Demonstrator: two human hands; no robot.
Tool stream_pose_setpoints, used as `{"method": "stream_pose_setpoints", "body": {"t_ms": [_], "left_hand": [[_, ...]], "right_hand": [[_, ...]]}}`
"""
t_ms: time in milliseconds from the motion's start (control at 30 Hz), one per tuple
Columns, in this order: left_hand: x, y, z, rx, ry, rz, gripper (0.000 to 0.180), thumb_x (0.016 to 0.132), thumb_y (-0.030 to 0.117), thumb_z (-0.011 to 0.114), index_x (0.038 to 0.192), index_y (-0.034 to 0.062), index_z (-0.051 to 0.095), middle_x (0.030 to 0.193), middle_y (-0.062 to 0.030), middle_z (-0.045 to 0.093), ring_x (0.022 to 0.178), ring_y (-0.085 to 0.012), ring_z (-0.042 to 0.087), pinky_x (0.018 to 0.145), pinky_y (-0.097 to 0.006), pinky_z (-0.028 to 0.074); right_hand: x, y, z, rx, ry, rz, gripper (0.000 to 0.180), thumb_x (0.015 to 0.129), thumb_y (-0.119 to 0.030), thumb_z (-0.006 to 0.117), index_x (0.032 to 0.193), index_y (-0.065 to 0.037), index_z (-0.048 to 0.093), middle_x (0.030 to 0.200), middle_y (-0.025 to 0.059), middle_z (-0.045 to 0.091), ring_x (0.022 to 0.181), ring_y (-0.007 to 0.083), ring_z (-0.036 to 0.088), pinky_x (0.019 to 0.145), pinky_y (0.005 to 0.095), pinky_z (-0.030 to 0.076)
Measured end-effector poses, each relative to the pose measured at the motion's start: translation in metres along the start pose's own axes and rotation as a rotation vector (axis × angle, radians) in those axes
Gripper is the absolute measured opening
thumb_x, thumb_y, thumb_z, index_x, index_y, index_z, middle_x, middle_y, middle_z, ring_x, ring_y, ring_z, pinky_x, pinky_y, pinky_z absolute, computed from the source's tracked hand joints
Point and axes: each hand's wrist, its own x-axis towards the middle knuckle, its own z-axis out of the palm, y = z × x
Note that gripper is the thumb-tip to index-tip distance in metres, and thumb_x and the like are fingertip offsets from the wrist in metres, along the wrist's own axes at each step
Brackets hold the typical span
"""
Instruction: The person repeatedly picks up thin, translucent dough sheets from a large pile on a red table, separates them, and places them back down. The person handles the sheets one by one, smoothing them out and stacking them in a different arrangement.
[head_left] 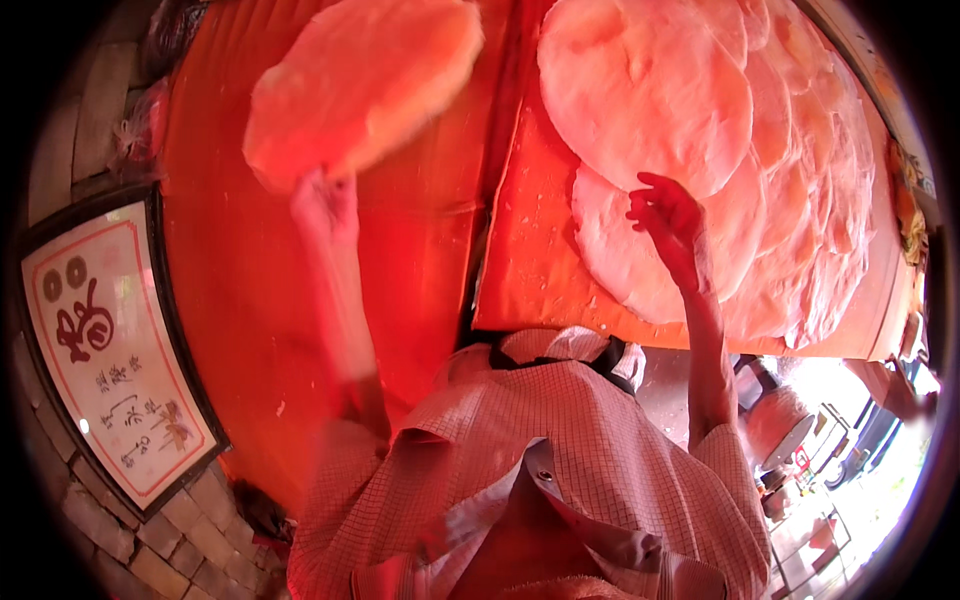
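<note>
My left hand [326, 208] pinches the near edge of a large, pale, round flatbread [365, 80]. That flatbread is tilted and slightly blurred, over the left part of the orange-red surface [260, 330]. On the right, my right hand [668, 222] hovers at the near edge of another round flatbread [645, 85]. Its fingers are bent and apart, with nothing seen between them; whether they touch the bread I cannot tell. Beneath lies a second flatbread [620, 255], part of a wide overlapping spread of several flatbreads [825, 250] reaching to the right.
A dark seam [487, 200] divides the surface into two panels. A framed sign [125, 350] leans beside its left edge, over paving bricks [190, 535]. Bundled plastic [140, 130] lies at the far left. A bright area with a round stool-like object [780, 425] is at lower right.
</note>
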Motion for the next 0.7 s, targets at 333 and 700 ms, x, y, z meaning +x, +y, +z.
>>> {"method": "stream_pose_setpoints", "body": {"t_ms": [333,700], "left_hand": [[-0.169,-0.045,-0.078,-0.023,-0.144,-0.059,0.039,0.092,0.010,0.057,0.130,0.0080,0.048,0.120,-0.0073,0.058,0.109,-0.0212,0.057,0.090,-0.038,0.049],[-0.142,-0.045,-0.075,0.089,-0.248,0.082,0.027,0.094,0.018,0.057,0.117,0.0055,0.055,0.105,-0.0047,0.063,0.092,-0.0148,0.061,0.071,-0.029,0.049]], "right_hand": [[-0.014,-0.022,0.131,-0.259,-0.454,-0.113,0.033,0.081,-0.015,0.070,0.112,-0.005,0.063,0.092,0.0066,0.067,0.085,0.0139,0.063,0.074,0.0276,0.052],[0.012,-0.017,0.213,-0.303,-0.748,-0.221,0.027,0.079,-0.024,0.073,0.092,-0.001,0.070,0.080,0.0082,0.068,0.077,0.0142,0.064,0.072,0.0288,0.050]]}}
